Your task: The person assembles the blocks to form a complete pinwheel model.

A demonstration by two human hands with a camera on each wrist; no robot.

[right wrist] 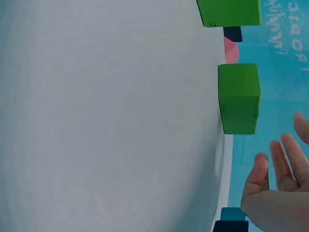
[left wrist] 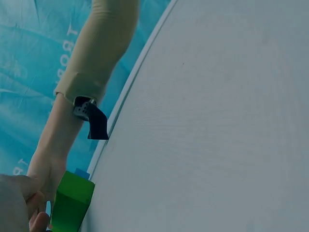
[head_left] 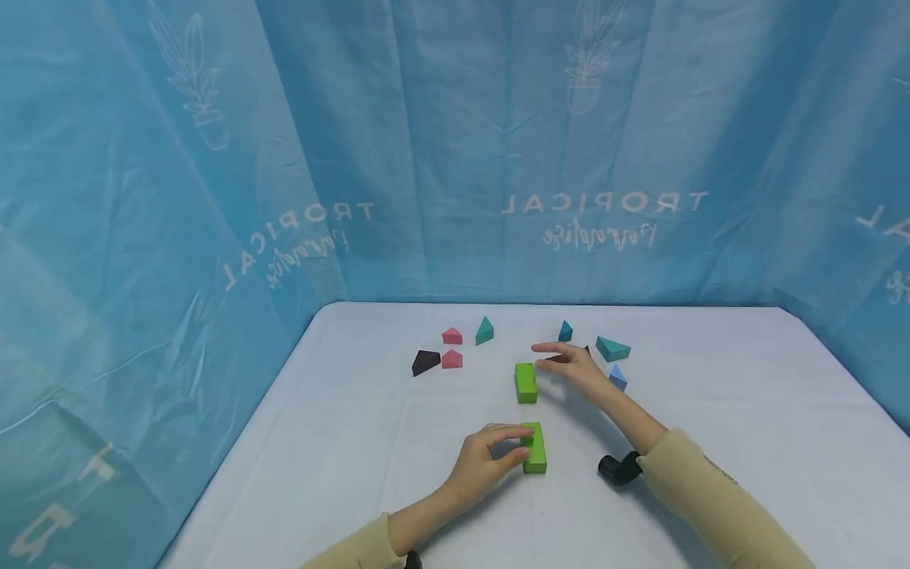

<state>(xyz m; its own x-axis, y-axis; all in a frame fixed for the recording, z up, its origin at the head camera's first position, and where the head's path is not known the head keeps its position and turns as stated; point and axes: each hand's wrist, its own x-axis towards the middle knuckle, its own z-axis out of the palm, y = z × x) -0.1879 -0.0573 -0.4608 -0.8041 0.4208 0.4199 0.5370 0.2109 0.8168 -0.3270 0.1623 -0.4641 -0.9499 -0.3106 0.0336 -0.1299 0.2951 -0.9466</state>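
Note:
My left hand (head_left: 479,466) has its thumb and forefinger spread apart, fingertips overlapping the left edge of the nearer green block (head_left: 539,452). That oblong block lies on the table, its right side uncovered. My right hand (head_left: 574,367) is held with thumb and fingers apart, fingertips just right of the farther green block (head_left: 526,383). In the right wrist view, the relaxed fingers (right wrist: 286,164) hold nothing, and a green block (right wrist: 239,99) stands to their upper left. A green block (left wrist: 72,203) also shows beside the fingers at the lower left of the left wrist view.
Behind, on the left, are a black block (head_left: 426,362), two pink blocks (head_left: 452,359) and a teal block (head_left: 485,331). Around my right hand sit a dark teal block (head_left: 565,331), a teal triangular block (head_left: 612,348) and a blue block (head_left: 618,377). A blue curtain (head_left: 455,158) surrounds the white table (head_left: 341,411).

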